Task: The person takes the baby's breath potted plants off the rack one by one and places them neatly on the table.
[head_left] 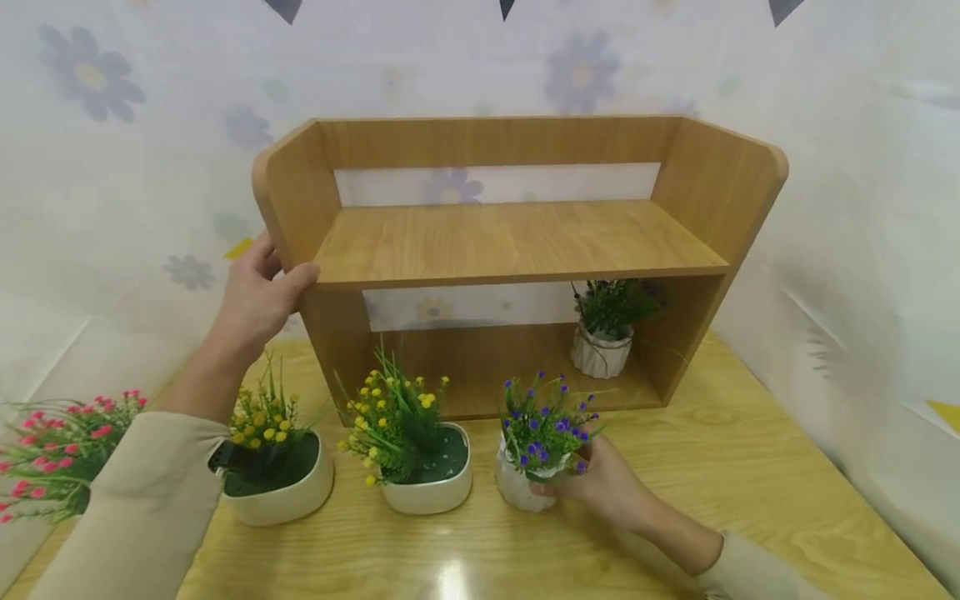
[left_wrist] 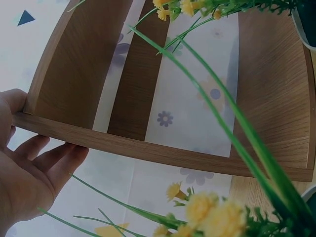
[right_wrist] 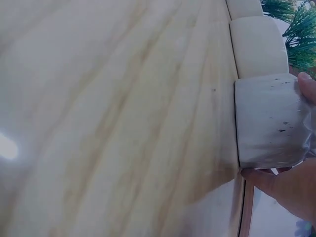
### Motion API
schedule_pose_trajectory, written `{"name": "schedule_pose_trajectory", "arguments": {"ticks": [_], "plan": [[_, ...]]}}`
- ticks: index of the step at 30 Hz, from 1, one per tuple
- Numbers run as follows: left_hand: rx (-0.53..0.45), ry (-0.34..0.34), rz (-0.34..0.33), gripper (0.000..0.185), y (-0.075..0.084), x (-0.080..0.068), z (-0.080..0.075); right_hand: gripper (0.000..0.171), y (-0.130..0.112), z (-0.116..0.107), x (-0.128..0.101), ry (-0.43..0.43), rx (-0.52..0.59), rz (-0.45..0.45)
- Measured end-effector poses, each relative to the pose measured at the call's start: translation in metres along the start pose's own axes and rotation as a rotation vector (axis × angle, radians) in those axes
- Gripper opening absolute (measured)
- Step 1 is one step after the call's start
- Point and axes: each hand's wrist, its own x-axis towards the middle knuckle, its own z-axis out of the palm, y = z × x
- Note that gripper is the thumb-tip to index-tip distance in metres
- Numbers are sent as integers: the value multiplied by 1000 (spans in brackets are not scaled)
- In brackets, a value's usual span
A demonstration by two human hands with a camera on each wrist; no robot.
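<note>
My left hand (head_left: 258, 304) grips the left side panel of a two-tier wooden shelf (head_left: 517, 242). In the left wrist view its thumb lies on one side of the panel's front edge and its fingers (left_wrist: 59, 160) on the other. Low on the right, my right hand (head_left: 611, 492) holds a white flowerpot (head_left: 517, 479) with purple artificial flowers, in front of the shelf. From the right wrist, fingers show round the pot's side, and the pot's base is at the tabletop (right_wrist: 123, 108). Part of that hand is hidden behind the flowers.
A second white pot (head_left: 600, 354) with dark purple flowers stands on the lower tier, at the right. Left of my right hand are two oval cream planters, one with yellow flowers (head_left: 427, 497) and another (head_left: 281, 504). Pink flowers (head_left: 67, 450) stand at the far left.
</note>
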Motion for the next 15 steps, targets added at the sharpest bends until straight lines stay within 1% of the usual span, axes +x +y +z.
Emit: {"name": "schedule_pose_trajectory", "arguments": {"ticks": [2, 7, 12, 15], "plan": [[10, 2, -3, 61, 0, 0, -1, 81, 0, 0, 1, 17, -13, 7], [10, 13, -11, 60, 0, -1, -1, 83, 1, 0, 3, 9, 14, -13], [0, 9, -17, 61, 0, 1, 0, 86, 3, 1, 1, 31, 4, 3], [7, 4, -22, 61, 0, 1, 0, 86, 3, 1, 0, 27, 10, 7]]}}
